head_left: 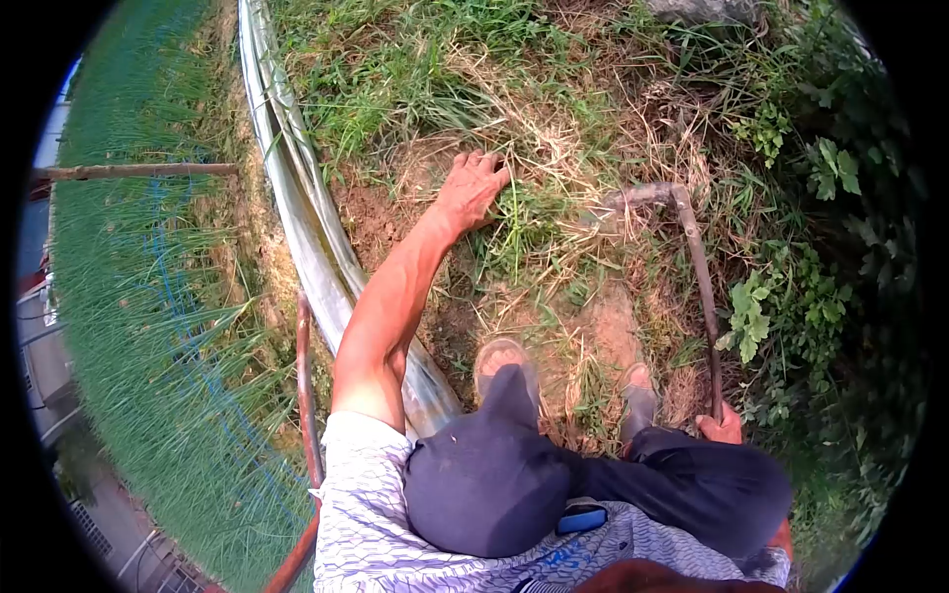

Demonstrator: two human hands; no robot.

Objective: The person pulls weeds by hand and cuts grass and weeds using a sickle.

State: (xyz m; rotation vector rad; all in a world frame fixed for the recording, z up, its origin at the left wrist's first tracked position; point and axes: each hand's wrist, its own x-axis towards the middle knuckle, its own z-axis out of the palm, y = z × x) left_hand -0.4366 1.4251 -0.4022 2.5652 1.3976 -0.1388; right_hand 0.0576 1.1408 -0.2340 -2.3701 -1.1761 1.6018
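My left hand (473, 190) reaches down to the ground with its fingers curled into a tuft of grass (516, 212); the fingertips are partly hidden. At the lower right, my right hand (724, 425) is wrapped round the end of the handle of a hoe (699, 267). The hoe's shaft runs away from me and bends sharply left at the far end. Its head lies low among dry grass, and the blade is mostly hidden there. Between the hoe's head and my left hand lie cut-looking straw and green blades.
Pale plastic sheeting (297, 203) runs along the left, beside a bed of thin green plants (148, 296). A rusty pipe (306, 385) and a wooden pole (138, 170) stand there. Leafy bushes (751, 316) crowd the right. A grey rock (702, 10) sits at the top. My boots (506, 361) stand on soil.
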